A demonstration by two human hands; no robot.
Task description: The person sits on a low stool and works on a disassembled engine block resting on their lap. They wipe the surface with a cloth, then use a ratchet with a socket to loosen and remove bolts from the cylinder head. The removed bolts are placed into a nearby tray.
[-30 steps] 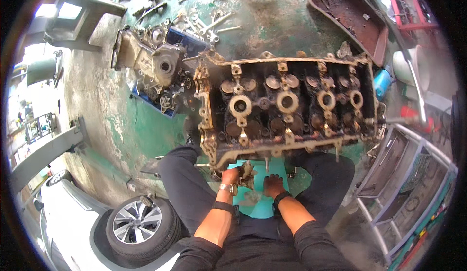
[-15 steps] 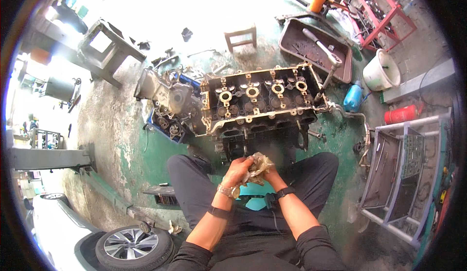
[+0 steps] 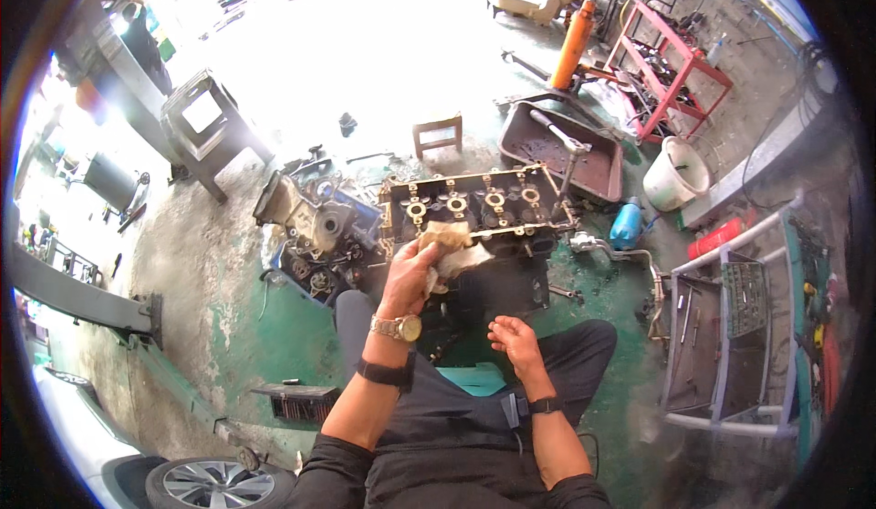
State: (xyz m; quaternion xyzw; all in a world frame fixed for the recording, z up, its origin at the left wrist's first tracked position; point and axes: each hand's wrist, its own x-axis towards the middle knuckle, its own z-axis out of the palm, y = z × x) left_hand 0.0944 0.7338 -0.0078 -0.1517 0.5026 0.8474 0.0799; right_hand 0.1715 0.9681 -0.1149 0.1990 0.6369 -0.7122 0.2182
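A crumpled, stained brown and white rag (image 3: 448, 242) is bunched in my left hand (image 3: 408, 276), whose fingers are closed around it. It is raised over the near edge of an engine block with its open cylinder head (image 3: 474, 200), covering part of that edge. My right hand (image 3: 517, 341) hovers apart from the rag, above my right thigh. Its fingers are curled in and nothing shows in them. A dark lower part of the engine (image 3: 493, 290) lies between the two hands and the block's top. A turquoise piece (image 3: 470, 379) shows between my legs.
Greasy engine parts (image 3: 319, 226) lie left of the block. Beyond its right end are a brown tray (image 3: 602, 176) with a long ratchet (image 3: 561, 135), a blue bottle (image 3: 626, 224) and a white bucket (image 3: 675, 176). A tool cart (image 3: 721, 345) stands right, a wheel (image 3: 219, 483) lower left.
My left hand has lifted the rag forward over the engine's edge. My right hand has let go of it and drawn back to the right. The view has tilted up.
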